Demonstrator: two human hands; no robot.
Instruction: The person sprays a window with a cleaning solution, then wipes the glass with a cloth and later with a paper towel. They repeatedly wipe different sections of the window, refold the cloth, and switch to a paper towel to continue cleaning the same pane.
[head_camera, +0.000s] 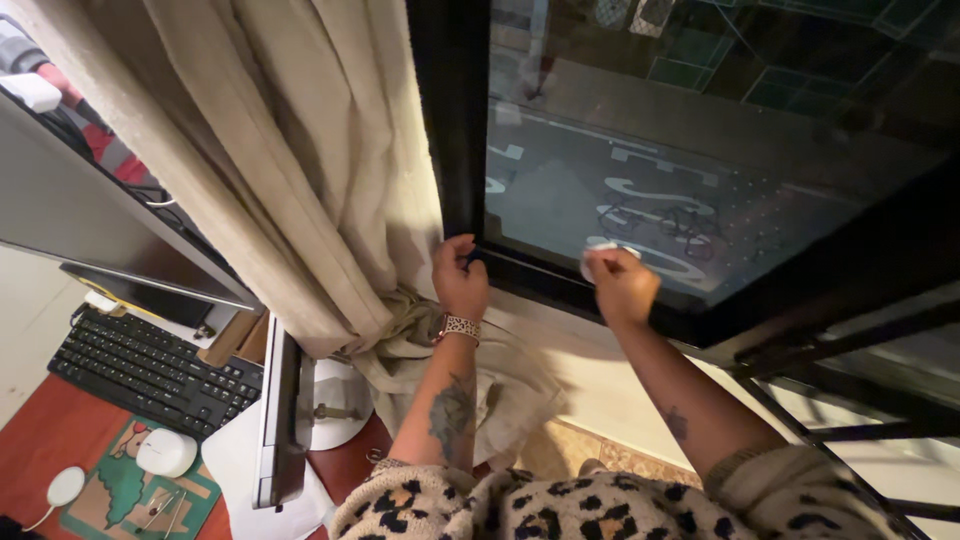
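A large dark window (700, 150) fills the upper right, its black frame (455, 120) running down beside a bunched beige curtain (280, 170) that piles on the sill (560, 330) and crowds the left hand. Below left, a monitor (100, 215) leans over a table (40, 440) carrying a black keyboard (150, 370) and a white mouse (165, 452). The left hand (460, 280) is closed on the frame's lower corner. The right hand (620, 285) grips a white cloth (598, 250) pressed against the glass, with open pane above it.
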